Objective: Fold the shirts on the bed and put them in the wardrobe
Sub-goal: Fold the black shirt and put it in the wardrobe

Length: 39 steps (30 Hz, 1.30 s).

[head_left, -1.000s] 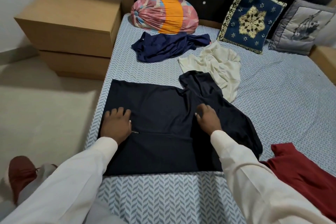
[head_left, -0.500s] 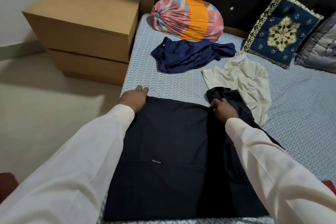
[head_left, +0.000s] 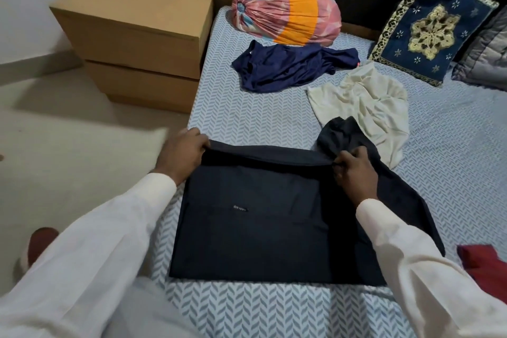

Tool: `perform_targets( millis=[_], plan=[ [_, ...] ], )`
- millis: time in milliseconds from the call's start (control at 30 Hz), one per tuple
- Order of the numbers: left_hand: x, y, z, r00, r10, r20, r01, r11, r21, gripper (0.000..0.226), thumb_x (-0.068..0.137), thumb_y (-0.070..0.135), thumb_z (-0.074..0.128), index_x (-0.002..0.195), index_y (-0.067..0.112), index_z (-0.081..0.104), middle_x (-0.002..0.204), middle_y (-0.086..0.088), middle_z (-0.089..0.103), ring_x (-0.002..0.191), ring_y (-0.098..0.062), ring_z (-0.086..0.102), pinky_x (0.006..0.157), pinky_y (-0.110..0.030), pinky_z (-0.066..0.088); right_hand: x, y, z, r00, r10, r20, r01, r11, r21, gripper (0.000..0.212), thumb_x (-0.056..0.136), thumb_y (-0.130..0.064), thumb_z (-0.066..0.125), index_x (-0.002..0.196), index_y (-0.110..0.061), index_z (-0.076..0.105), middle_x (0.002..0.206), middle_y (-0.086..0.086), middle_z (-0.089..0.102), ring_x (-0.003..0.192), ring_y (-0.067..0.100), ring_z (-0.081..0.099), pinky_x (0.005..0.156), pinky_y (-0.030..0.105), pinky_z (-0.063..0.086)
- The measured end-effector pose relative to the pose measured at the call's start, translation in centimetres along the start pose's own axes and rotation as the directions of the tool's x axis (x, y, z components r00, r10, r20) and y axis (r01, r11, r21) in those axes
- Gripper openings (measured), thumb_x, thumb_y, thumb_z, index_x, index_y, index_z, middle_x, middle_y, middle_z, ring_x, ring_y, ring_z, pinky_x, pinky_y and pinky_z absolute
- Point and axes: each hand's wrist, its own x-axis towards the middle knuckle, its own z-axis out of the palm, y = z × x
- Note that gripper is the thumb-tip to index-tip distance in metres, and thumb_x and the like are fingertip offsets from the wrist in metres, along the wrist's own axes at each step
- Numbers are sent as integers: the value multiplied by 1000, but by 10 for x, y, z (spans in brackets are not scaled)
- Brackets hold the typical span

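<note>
the bed, in a blue patterned sheet, fills most of the view. the black shirt lies spread flat by its near edge, with the far edge lifted a little. beyond it a navy shirt and a cream shirt lie crumpled, and a red shirt sits at the right. the left hand and right hand, well apart, each grip a far corner of the black shirt.

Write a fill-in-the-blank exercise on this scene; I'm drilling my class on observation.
1. The bolster has an ____ band.
2. The rightmost shirt is ____.
3. The left hand and right hand grip the dark shirt, whose ____ overlaps the cream shirt.
Missing: orange; red; sleeve.
</note>
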Motion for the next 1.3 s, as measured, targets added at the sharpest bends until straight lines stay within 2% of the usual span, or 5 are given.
perform_targets(
  millis=[533, 700, 1067, 1167, 1300],
  plan=[
    [-120, 31, 5, 999, 13, 50, -27, 956, 293, 18, 60, 10, 78, 71, 23, 72, 72, 3, 63, 76, -28, 57, 66, -35, 44, -108, 19, 2, 986, 6, 169, -12, 999, 33, 15, 76, -26, 69, 88, -24, 60, 98, -3, 41, 94, 25, 56, 61, 31, 43],
    [-111, 73, 14, 996, -76, 39, 60, 947, 315, 44, 64, 28, 57, 106, 18, 69, 114, -8, 65, 110, -33, 54, 90, -45, 36, -100, 12, 0, 999, 32, 5, -32, 992, 124, 27, 71, -30, 71, 90, -19, 56, 97, 2, 48, 94, 29, 53, 74, 37, 48],
    [-68, 129, 81, 863, -172, 475, 127, 984, 124, 82, 93, 74, 20, 157, 33, -11, 163, -5, -23, 148, -31, -26, 115, -59, -18, -32, -10, 23, 978, 159, 135, -128, 969, -211, 62, 80, -19, 59, 140, -21, 39, 125, 12, 59, 115, 35, 55, 94, 45, 42],
    [-71, 127, 85, 878, -169, 447, 117, 983, 141, 85, 90, 77, 21, 156, 34, -13, 163, -3, -24, 147, -32, -27, 115, -61, -18, -37, 24, -14, 799, 601, -17, -543, 733, 409, 54, 80, -11, 56, 132, -18, 44, 117, 17, 65, 108, 37, 62, 90, 39, 45],
    [-73, 126, 90, 894, -169, 416, 103, 979, 176, 87, 89, 79, 18, 156, 34, -12, 163, -4, -23, 148, -32, -26, 115, -62, -17, -91, 57, -40, 357, 934, 26, -465, 154, 872, 51, 84, -10, 56, 134, -11, 45, 109, 12, 60, 103, 27, 61, 90, 30, 44]
  ],
)
